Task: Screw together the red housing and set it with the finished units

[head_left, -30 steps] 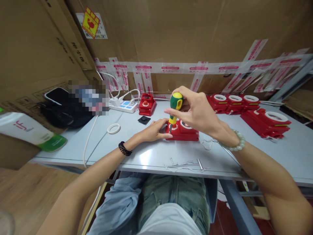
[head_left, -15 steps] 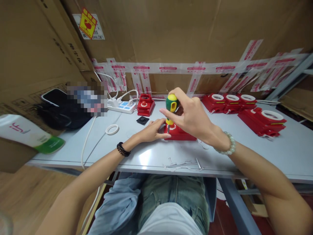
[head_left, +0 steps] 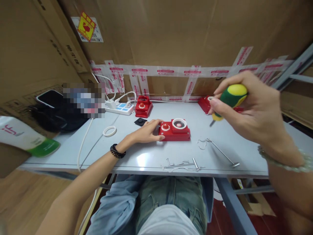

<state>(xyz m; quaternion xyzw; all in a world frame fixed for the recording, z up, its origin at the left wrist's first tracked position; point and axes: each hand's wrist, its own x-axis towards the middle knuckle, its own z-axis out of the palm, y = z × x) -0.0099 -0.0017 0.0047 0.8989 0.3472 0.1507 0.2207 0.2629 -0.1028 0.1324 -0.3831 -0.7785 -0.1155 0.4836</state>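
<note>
On the table lies a red box [head_left: 174, 133] with a white ring around a dark round window and a small red button. My left hand [head_left: 147, 131] grips its left end between thumb and fingers. My right hand [head_left: 254, 107] is raised to the right of the box, closed around a yellow and green screwdriver [head_left: 233, 95] whose tip points down and left. The screwdriver is apart from the box. A small metal hammer-like rod [head_left: 222, 151] with a white string lies below my right hand.
Metal rods and screws [head_left: 182, 164] lie near the table's front edge. To the left are a white ring [head_left: 109, 131], a black square piece [head_left: 140, 121], another red box [head_left: 143, 107], a power strip [head_left: 123, 108] and a tube [head_left: 26, 137]. More red units [head_left: 204, 104] stand behind my right hand.
My right hand has lifted the screwdriver off the red box and moved right, uncovering the box's round window and the rod. My left hand still grips the box.
</note>
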